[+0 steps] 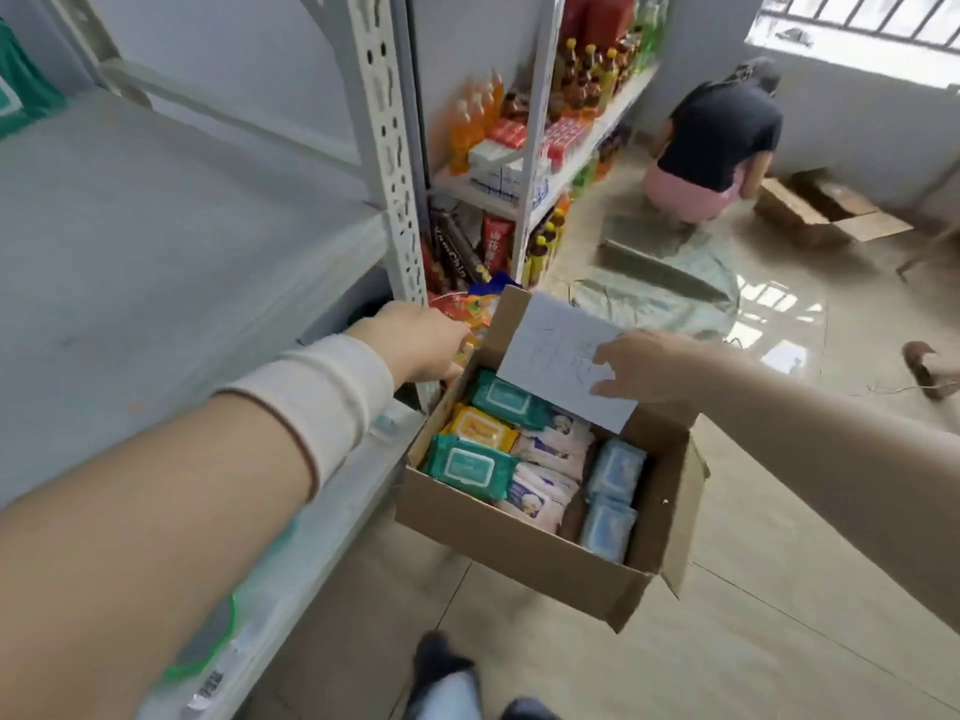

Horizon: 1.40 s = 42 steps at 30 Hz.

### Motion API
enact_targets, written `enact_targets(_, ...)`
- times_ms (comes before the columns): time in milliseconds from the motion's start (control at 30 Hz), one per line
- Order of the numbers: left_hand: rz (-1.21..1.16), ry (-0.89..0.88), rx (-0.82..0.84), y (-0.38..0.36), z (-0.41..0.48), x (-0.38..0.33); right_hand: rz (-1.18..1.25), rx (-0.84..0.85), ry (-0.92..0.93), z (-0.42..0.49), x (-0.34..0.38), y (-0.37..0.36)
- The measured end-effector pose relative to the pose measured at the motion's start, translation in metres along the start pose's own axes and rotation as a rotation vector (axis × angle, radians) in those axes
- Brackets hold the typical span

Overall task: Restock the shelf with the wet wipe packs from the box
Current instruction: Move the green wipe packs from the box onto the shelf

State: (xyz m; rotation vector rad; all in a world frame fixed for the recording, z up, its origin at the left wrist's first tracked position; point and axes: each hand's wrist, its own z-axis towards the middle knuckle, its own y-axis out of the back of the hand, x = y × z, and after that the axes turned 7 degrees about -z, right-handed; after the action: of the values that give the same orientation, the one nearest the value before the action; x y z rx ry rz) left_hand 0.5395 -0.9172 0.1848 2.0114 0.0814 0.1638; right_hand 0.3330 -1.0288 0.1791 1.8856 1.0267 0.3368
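Note:
An open cardboard box point(524, 543) stands on the floor beside the grey shelf point(156, 241). Inside lie wet wipe packs: teal ones point(470, 465), an orange one point(480, 428), pale pink ones point(545, 475) and light blue ones point(613, 496). My left hand point(421, 345) reaches to the box's far left edge by the shelf post; its fingers are hidden. My right hand point(644, 366) pinches a white sheet of paper point(556, 356) over the box's back flap.
The white shelf post point(389, 148) stands just behind the box. Bottles and snack packs point(519, 137) fill the shelves beyond. A person point(717, 142) crouches by another open box point(826, 210) at the back right. A plastic sheet point(670, 288) lies on the tiled floor.

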Motion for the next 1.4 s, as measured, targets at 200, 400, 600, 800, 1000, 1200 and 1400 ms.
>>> enact_targets(200, -0.086, -0.075, 0.193, -0.072, 0.084, -0.033, 0.147, 0.188, -0.086, 0.041, -0.025, -0.098)
enact_targets(400, -0.514, 0.078, 0.343, -0.169, 0.191, -0.036, 0.398, 0.372, -0.104, 0.092, 0.012, -0.214)
enact_targets(600, -0.886, 0.378, 0.333, -0.255, 0.288, -0.036, 0.769, 0.515, -0.168, 0.167, 0.065, -0.298)
enact_targets(800, -1.089, 0.579, 0.128, -0.341, 0.372, -0.028, 1.302, 0.376, -0.383, 0.262, 0.11, -0.365)
enact_targets(1000, -1.193, 0.603, -0.032, -0.372, 0.388, -0.02, 1.377, 0.302, -0.461, 0.279, 0.147, -0.388)
enact_targets(1200, -1.239, 0.555, 0.002, -0.361, 0.397, -0.018, 1.526, 0.43, -0.478, 0.28, 0.154, -0.381)
enact_targets(1400, -1.587, 0.55, 0.352, -0.349, 0.4, -0.001, 1.772, 0.446, -0.474, 0.272, 0.158, -0.375)
